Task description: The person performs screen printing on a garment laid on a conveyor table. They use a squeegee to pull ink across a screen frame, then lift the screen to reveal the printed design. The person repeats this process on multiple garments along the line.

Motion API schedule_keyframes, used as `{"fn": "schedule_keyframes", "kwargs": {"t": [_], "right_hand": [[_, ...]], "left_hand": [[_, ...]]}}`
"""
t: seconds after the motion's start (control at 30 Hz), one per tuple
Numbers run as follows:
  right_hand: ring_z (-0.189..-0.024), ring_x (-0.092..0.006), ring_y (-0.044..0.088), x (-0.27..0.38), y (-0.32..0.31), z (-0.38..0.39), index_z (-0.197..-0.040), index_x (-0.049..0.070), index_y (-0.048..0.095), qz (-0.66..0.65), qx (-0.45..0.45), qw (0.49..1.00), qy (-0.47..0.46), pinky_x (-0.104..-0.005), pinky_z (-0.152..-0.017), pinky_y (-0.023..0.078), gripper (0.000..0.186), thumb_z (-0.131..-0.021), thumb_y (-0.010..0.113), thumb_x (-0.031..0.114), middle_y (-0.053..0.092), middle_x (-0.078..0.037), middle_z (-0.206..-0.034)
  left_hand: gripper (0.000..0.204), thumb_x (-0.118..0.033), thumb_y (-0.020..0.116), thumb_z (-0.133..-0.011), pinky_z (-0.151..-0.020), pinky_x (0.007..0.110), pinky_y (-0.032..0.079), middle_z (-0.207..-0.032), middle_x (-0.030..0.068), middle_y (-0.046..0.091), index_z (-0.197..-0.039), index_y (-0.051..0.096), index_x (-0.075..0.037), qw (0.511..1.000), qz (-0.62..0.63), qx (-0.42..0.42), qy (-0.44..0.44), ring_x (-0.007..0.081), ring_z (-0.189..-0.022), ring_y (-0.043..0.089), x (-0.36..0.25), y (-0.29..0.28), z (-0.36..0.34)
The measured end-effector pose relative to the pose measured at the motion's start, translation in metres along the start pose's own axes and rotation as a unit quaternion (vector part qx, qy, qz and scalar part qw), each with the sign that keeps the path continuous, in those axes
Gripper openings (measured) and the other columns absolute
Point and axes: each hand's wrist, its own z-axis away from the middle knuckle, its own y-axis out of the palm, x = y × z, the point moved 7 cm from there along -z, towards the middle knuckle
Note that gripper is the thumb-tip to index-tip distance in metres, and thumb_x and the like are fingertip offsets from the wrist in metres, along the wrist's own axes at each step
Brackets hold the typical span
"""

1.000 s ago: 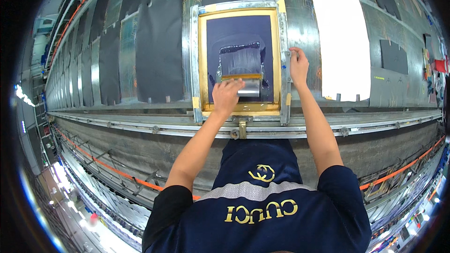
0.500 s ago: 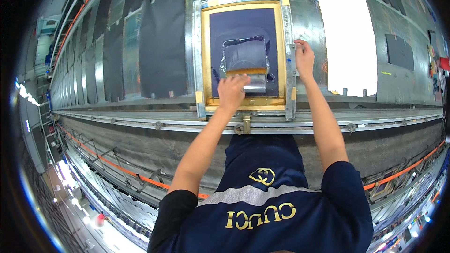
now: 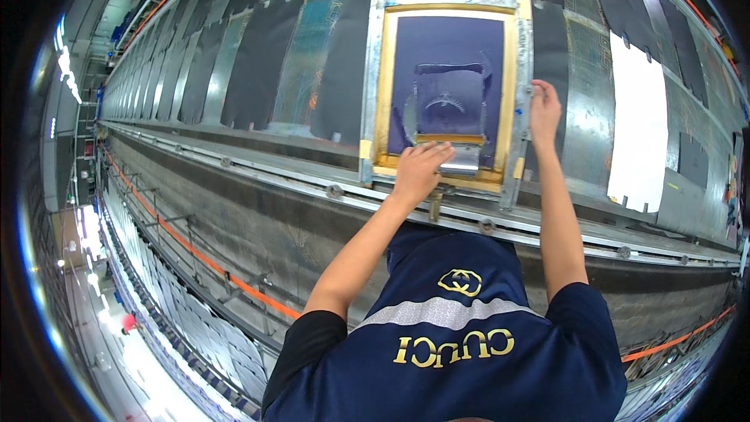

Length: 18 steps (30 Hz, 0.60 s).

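Note:
A screen-printing frame [image 3: 373, 86] with grey metal rails lies on the long table, its inner border yellow. Across it stretches a dark purple mesh [image 3: 437, 41], with a smeared, shiny print area [image 3: 451, 101] in the middle. My left hand [image 3: 420, 171] is closed on the left part of a squeegee [image 3: 466, 159], which has a metal body and an amber blade edge. The squeegee sits at the near end of the print area. At the frame's right rail, my right hand [image 3: 544, 116] grips the edge with bent fingers; the thumb is partly hidden.
Dark sheets [image 3: 258, 70] lie in a row along the table to the left. A white panel [image 3: 639, 117] lies to the right, beside grey sheets. A metal rail [image 3: 297, 183] with small clamps runs along the near table edge, just before my body.
The squeegee and my left hand have moved nearer to me over the mesh, toward the frame's near end. My right hand stays at the right rail. The whole view has shifted and tilted.

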Motion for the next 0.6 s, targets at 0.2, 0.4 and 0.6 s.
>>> {"fn": "schedule_keyframes", "kwargs": {"t": [0.2, 0.4, 0.6], "right_hand": [[-0.067, -0.0149, 0.055, 0.019, 0.149, 0.064, -0.111, 0.007, 0.072, -0.036, -0.009, 0.998, 0.056, -0.0371, -0.066, 0.046, 0.02, -0.105, 0.058, 0.02, 0.06, -0.005, -0.07], [-0.065, -0.0184, 0.055, 0.046, 0.203, 0.09, -0.111, 0.009, 0.072, 0.012, -0.003, 0.996, 0.088, -0.0389, -0.066, 0.045, 0.02, -0.105, 0.056, 0.019, 0.058, -0.009, -0.068], [-0.063, -0.0182, 0.054, 0.043, 0.217, 0.093, -0.111, 0.009, 0.072, 0.047, -0.003, 0.994, 0.098, -0.039, -0.065, 0.045, 0.02, -0.104, 0.056, 0.018, 0.056, -0.009, -0.067]], "left_hand": [[0.058, 0.0, 0.072, -0.072, -0.092, 0.039, 0.046, -0.137, -0.0041, 0.07, -0.126, 0.074, -0.021, 0.999, -0.038, 0.009, 0.008, 0.022, -0.124, 0.064, 0.143, -0.067, 0.036], [0.057, -0.002, 0.076, -0.072, -0.094, 0.039, 0.043, -0.139, -0.0036, 0.069, -0.127, 0.073, -0.019, 0.999, -0.029, 0.005, -0.013, 0.0228, -0.125, 0.063, 0.204, -0.093, 0.059], [0.059, 0.0, 0.074, -0.072, -0.094, 0.039, 0.044, -0.137, -0.0046, 0.069, -0.128, 0.072, -0.02, 1.0, -0.022, 0.002, 0.014, 0.0215, -0.123, 0.064, 0.217, -0.096, 0.103]]}}
